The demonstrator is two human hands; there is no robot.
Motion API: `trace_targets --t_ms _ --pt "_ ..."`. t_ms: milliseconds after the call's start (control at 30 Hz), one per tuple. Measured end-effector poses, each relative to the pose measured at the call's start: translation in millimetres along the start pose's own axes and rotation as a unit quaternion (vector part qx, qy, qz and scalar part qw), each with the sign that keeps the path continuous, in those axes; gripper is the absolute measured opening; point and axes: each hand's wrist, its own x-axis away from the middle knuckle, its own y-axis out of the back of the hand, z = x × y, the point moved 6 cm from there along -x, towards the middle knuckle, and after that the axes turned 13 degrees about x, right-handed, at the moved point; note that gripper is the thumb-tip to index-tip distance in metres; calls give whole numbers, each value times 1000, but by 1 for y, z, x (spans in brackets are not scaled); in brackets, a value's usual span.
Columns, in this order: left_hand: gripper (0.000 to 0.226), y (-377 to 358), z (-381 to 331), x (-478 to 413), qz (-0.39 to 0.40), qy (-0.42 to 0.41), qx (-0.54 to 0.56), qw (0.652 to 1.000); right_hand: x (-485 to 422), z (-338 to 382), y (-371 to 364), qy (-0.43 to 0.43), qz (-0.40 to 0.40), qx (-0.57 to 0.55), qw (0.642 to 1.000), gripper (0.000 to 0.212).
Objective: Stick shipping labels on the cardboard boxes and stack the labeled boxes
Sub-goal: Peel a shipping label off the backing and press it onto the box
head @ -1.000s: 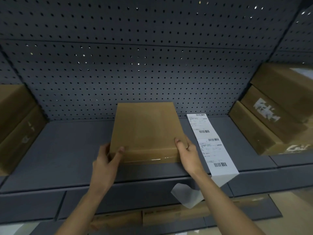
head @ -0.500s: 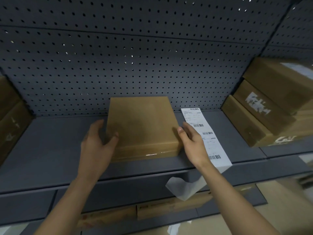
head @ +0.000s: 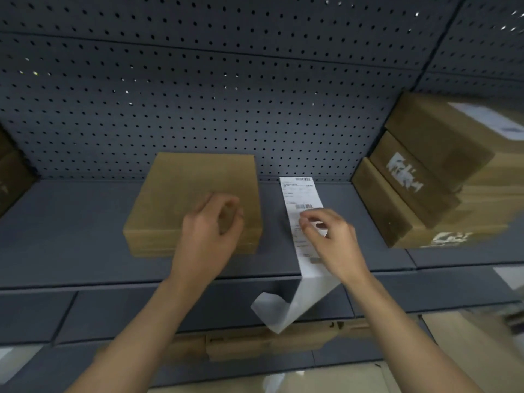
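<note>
We see one plain cardboard box (head: 195,202) lying flat on a grey shelf (head: 71,228), its far edge close to the perforated pegboard panel (head: 198,95) behind. The left hand (head: 208,236) is over the near right part of the box top. Its fingers (head: 226,205) are loosely curled toward the thumb with nothing between them, and we cannot tell whether they touch the box, as the hand is blurred. A white label strip (head: 302,194) lies on the shelf just beside the box on its right. The far end of the strip reaches the foot of the panel, and the near end hangs over the shelf's front edge and curls downward. The right hand (head: 331,245) is over the middle of the strip. Its fingers (head: 307,219) are drawn together and pinch the strip there, with a small white piece raised beside them. At the right end of the shelf we see a stack of boxes (head: 425,194), well apart from the strip, and several carry white labels. The top of the box in front of us is bare. Flat cardboard (head: 255,344) lies on the lower shelf (head: 34,316).
</note>
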Motion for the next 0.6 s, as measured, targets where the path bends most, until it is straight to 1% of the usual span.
trace_targets --t_ms 67,133,267,400,500,600 --pt "6 -25 -10 15 31 12 11 999 7 -20 3 22 31 11 999 13" --pt "5 -52 -14 32 64 41 10 997 13 -37 2 48 62 16 997 11" --pt "4 -97 -5 69 104 156 9 982 25 -60 -10 121 111 38 986 11" --pt "10 -123 14 99 115 244 -34 962 33 -70 -26 165 148 52 974 16" --pt "18 -134 21 111 112 274 -76 952 37 -71 -32 185 158 77 967 19" --pt "18 -145 27 117 102 300 -67 946 37 -69 -34 204 153 88 963 19"
